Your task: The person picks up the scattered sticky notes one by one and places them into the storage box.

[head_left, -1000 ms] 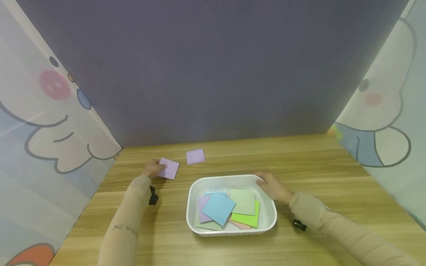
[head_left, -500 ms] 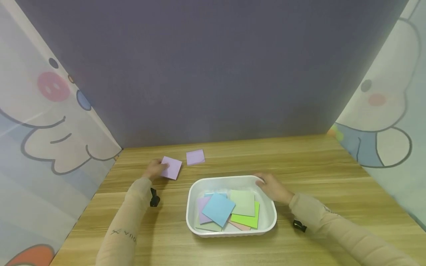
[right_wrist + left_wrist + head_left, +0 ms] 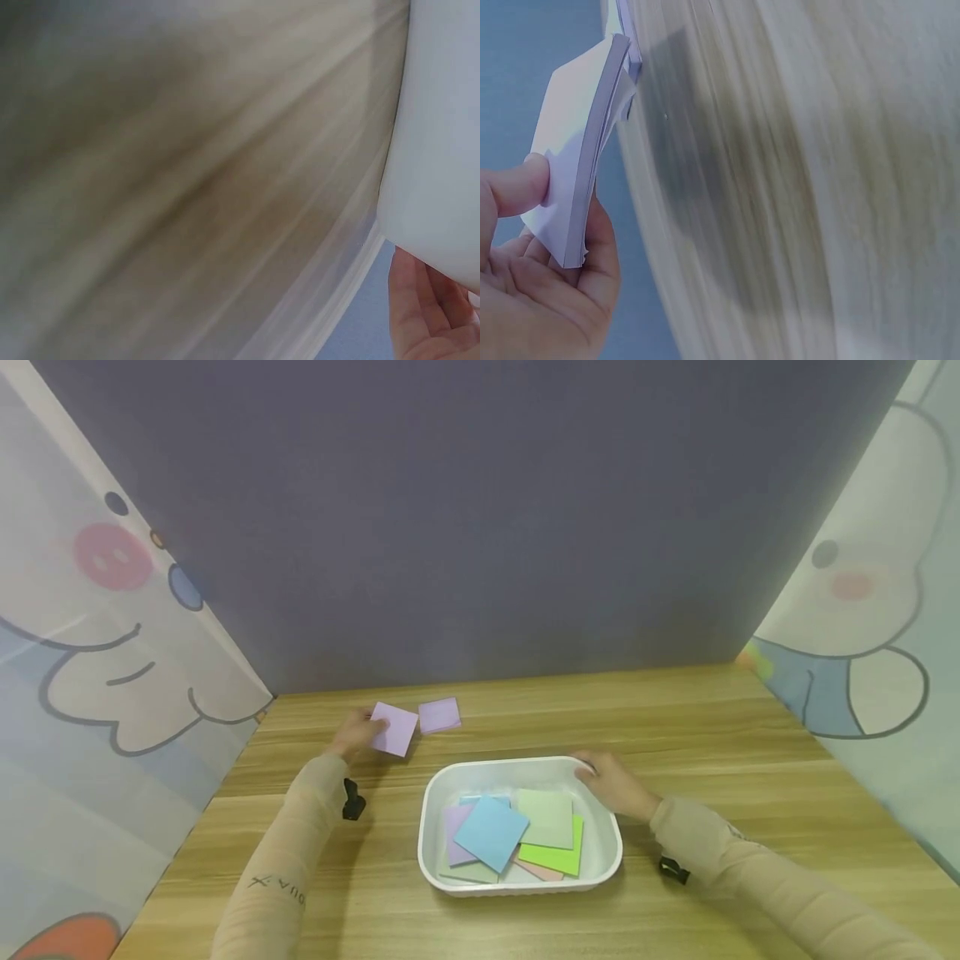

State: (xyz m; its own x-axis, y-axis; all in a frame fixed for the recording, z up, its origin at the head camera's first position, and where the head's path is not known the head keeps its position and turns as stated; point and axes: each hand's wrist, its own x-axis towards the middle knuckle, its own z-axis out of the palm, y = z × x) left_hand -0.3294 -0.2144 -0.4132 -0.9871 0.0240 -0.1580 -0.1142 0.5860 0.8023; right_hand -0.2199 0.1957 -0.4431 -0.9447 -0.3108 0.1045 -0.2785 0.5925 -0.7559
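My left hand point(image 3: 357, 732) pinches a thick purple sticky note pad point(image 3: 395, 729), thumb on its face and fingers behind it. In the left wrist view this pad point(image 3: 570, 127) is tilted up, with a few loose sheets splaying at its back. A second purple sticky note pad point(image 3: 439, 716) lies on the table just right of it. My right hand point(image 3: 618, 787) grips the far right corner of a white plastic basin point(image 3: 602, 839), thumb inside the rim. In the right wrist view, fingers point(image 3: 409, 300) lie against the outside of the basin wall point(image 3: 439, 135).
Several sticky note pads lie overlapping in the basin, among them a blue one point(image 3: 491, 833), a pale green one point(image 3: 546, 818) and a bright green one point(image 3: 570, 857). The wood-grain table point(image 3: 675, 718) ends at a dark grey panel point(image 3: 495, 527), with cartoon-printed curtains at both sides.
My left hand has moved slightly right and away from me with the purple pad, bringing it close to the second purple pad. My right hand and the basin have stayed nearly still.
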